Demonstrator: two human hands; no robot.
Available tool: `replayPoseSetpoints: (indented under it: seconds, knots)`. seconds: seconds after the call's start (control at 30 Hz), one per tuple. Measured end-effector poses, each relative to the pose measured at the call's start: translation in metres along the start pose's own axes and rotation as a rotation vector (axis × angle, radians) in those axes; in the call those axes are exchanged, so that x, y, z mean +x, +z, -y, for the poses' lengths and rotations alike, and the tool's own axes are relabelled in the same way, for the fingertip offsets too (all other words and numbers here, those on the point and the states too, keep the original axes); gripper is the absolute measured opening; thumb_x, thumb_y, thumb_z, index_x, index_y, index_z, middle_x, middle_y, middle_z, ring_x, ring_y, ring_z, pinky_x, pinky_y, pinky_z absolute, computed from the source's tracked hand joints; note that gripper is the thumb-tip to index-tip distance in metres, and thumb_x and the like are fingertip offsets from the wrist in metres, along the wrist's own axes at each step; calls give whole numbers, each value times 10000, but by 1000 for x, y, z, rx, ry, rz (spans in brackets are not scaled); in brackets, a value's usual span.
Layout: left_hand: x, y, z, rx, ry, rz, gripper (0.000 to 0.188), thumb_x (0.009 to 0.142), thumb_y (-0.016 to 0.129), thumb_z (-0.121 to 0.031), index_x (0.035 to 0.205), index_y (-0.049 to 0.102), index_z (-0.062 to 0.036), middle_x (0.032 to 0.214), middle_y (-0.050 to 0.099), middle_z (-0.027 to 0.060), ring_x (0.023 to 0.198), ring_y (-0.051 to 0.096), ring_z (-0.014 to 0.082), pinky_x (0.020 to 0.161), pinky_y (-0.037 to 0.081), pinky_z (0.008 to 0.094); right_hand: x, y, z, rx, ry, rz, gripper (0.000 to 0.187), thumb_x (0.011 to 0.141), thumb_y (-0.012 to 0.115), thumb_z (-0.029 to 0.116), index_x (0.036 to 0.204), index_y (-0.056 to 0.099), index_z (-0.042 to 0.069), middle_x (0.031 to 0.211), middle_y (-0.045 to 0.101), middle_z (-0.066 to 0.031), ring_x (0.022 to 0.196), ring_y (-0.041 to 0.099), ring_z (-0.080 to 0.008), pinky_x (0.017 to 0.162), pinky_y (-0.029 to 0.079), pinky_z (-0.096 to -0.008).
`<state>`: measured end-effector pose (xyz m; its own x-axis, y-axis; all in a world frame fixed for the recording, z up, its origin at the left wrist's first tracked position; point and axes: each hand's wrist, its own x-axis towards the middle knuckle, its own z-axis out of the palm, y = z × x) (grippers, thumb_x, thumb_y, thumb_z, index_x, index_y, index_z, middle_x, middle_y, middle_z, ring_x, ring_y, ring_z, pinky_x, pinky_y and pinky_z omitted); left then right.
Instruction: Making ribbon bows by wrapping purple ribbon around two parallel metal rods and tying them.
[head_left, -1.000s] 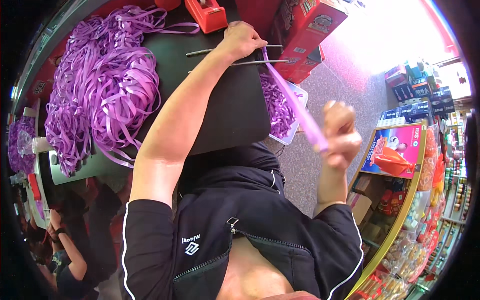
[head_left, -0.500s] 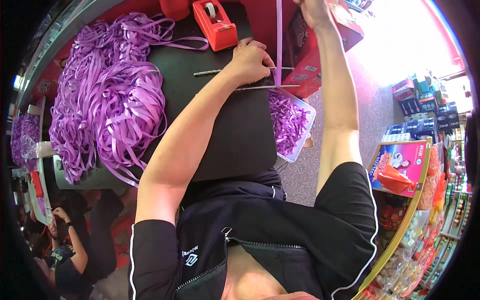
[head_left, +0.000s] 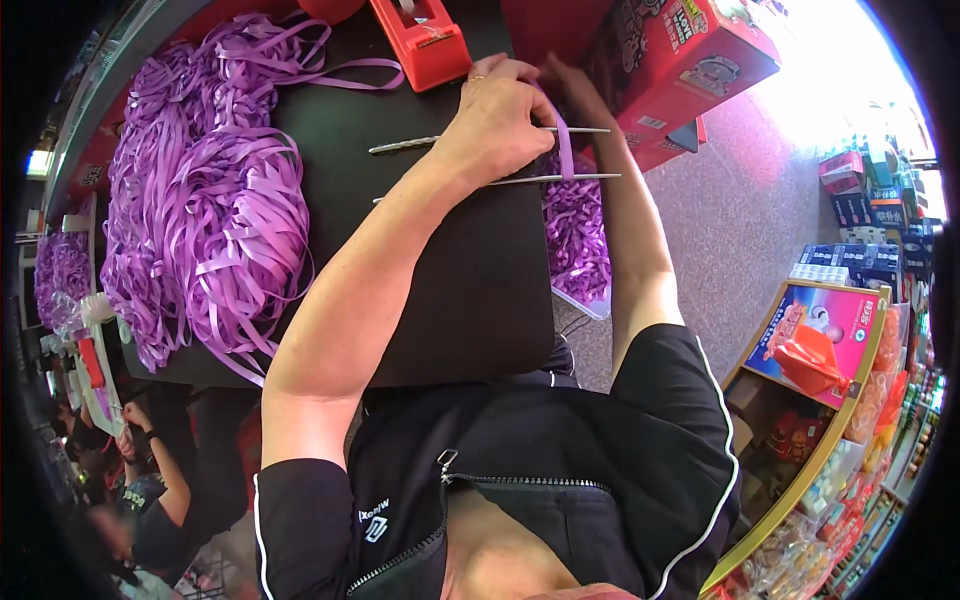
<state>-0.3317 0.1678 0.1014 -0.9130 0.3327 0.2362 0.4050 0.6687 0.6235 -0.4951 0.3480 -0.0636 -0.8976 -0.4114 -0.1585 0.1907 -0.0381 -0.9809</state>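
Two thin metal rods, an upper one [head_left: 405,145] and a lower one [head_left: 595,177], lie across the black tabletop [head_left: 450,300] and stick out past its right edge. A purple ribbon [head_left: 567,155] passes over them near their right ends. My left hand [head_left: 500,120] rests over the upper rod, its fingers pinched at the ribbon. Just beyond it, in shade beside a red box, my right hand [head_left: 577,88] is closed at the ribbon's upper part; its fingertips are partly hidden. Below the rod ends, a white plastic tub [head_left: 590,306] holds many short purple ribbon pieces [head_left: 578,245].
A big tangled heap of purple ribbon [head_left: 215,200] covers the table's left side. A red tape dispenser [head_left: 430,45] stands at the far edge. Red cartons [head_left: 690,70] are at the far right. A display counter [head_left: 815,340] stands right; another person [head_left: 155,490] works at lower left.
My right hand has come down and in from the far right, close to my left hand. The stretched ribbon now bends over the rods. My left hand has stayed by the rods.
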Motion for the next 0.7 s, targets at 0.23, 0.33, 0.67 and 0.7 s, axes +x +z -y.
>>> replayPoseSetpoints:
  seconds: [0.23,0.33,0.67,0.7]
  knots:
    - [-2,5,2,15,45,-90,199,655,688,-143,847,740,-146,1332,484,128,1299,335,336,1085,280,412,-154,31,-91,-564,-286,-162,317,955,384,140,1179,580,30,1222,553,-178,1211,460,-319,1013,350,-380]
    - [1,8,1,54,34,-73,193,662,683,-156,843,748,-162,1341,485,123,1301,337,339,1086,274,419,-224,48,-93,-631,-321,-143,383,1004,304,257,985,583,-5,1040,565,-140,1046,513,-287,948,366,-378]
    - [6,11,5,86,85,-70,213,654,660,-181,842,758,-184,1317,517,141,1257,398,336,1062,310,414,-347,120,5,-481,-448,-311,380,943,443,326,928,711,57,888,496,-63,931,455,-218,894,338,-354]
    - [6,10,4,88,78,-59,216,655,659,-182,848,758,-184,1315,519,143,1259,394,336,1063,308,413,-348,123,12,-485,-481,-323,419,936,440,375,920,719,64,870,492,-58,914,451,-212,880,333,-353]
